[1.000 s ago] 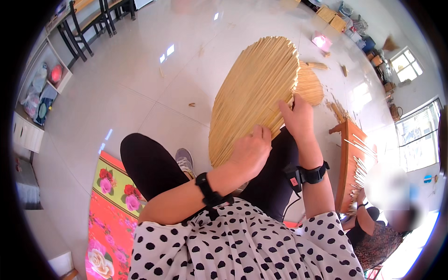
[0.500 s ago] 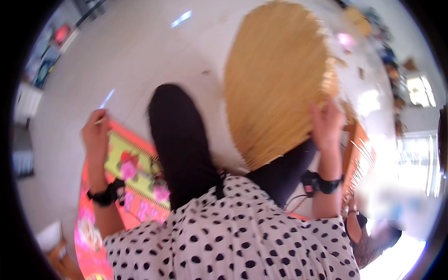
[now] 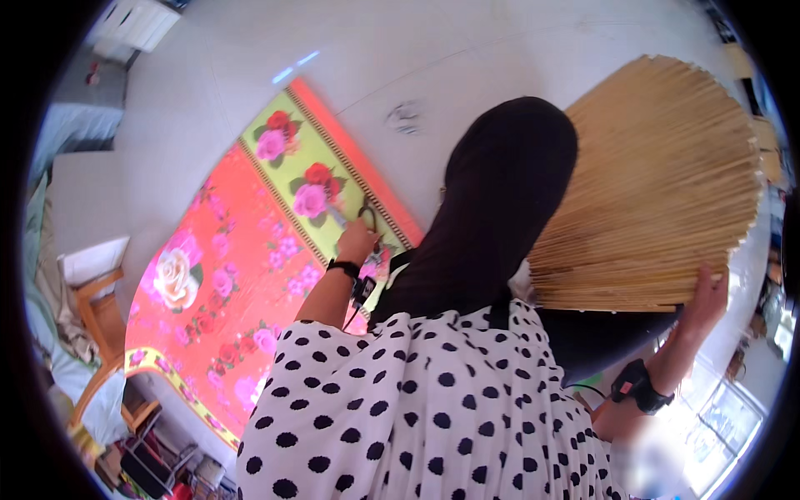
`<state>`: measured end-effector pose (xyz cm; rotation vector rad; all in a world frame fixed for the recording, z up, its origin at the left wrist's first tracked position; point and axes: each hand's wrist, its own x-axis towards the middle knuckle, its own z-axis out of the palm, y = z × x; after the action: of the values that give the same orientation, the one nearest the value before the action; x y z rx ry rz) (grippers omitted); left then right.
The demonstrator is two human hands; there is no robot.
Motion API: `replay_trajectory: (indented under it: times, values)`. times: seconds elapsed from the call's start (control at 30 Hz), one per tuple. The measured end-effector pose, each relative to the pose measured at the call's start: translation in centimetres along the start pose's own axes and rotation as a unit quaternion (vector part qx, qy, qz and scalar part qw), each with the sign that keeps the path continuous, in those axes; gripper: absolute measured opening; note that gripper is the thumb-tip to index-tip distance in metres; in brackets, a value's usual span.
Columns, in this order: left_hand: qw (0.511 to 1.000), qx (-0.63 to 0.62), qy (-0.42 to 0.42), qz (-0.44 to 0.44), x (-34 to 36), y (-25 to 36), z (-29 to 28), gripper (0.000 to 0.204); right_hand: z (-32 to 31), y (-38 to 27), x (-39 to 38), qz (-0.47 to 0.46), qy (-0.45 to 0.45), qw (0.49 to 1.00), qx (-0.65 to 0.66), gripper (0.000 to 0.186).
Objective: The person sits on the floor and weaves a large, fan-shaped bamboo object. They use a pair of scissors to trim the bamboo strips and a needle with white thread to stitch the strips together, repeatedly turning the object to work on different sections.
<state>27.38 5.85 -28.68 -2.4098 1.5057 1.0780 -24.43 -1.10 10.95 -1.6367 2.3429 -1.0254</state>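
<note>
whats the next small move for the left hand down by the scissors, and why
Probably close the left hand around the scissors and lift them off the floral mat. The hand is at their handles, though whether it already grips them is unclear. The right hand holds the fan-shaped bamboo strip mat at its lower edge, so only the left is free.
</note>
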Motion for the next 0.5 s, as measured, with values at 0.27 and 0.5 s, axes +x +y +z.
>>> replay_trajectory:
  times: [0.27,0.5]
  values:
    - [0.988,0.076,0.133,-0.01,1.3,0.5,4.6,0.035,2.9,-5.5,-1.5,-0.028,0.017,0.986,-0.166,0.041]
    - [0.971,-0.129,0.166,0.113,14.6,-12.1,5.3,0.022,3.5,-4.7,-3.3,-0.033,0.019,0.998,-0.042,0.023]
